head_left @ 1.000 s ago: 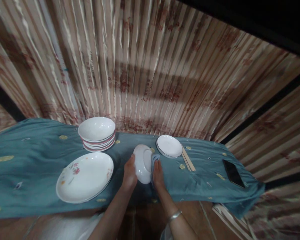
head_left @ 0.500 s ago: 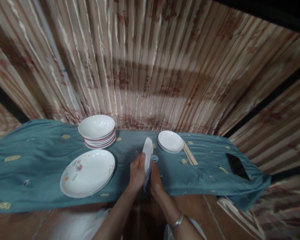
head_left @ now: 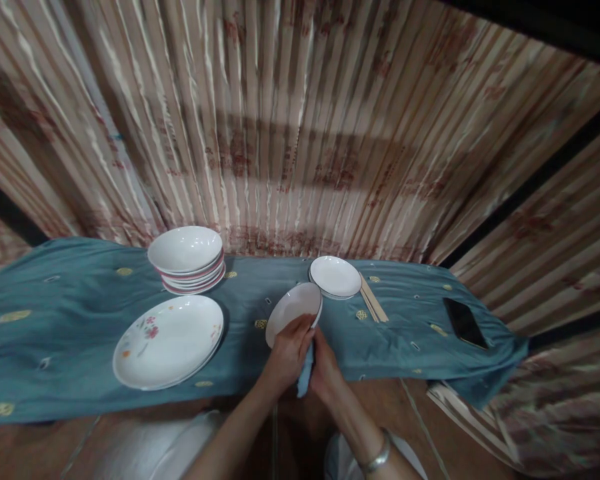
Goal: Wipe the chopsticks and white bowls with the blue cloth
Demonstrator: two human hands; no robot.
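A small white plate [head_left: 291,305] with a thin dark rim is held up on its edge above the front of the table, its face tilted to the left. My left hand [head_left: 291,348] grips it, fingers across the face near the right side. My right hand [head_left: 325,367] is closed behind the plate, its fingertips partly hidden. Between both hands a light blue cloth [head_left: 306,375] hangs down, bunched against the plate's back and the right palm.
On the teal tablecloth [head_left: 250,360] stand stacked bowls and plates [head_left: 186,250], large flowered oval plates [head_left: 170,343] and small white plates [head_left: 336,276]. Wooden chopsticks [head_left: 373,300] lie beside them. A black phone [head_left: 465,323] is at the right. A patterned curtain [head_left: 280,167] hangs behind.
The plate has turned from nearly edge-on to showing its face. My left hand has shifted from its left edge onto its face, and both hands have moved slightly right.
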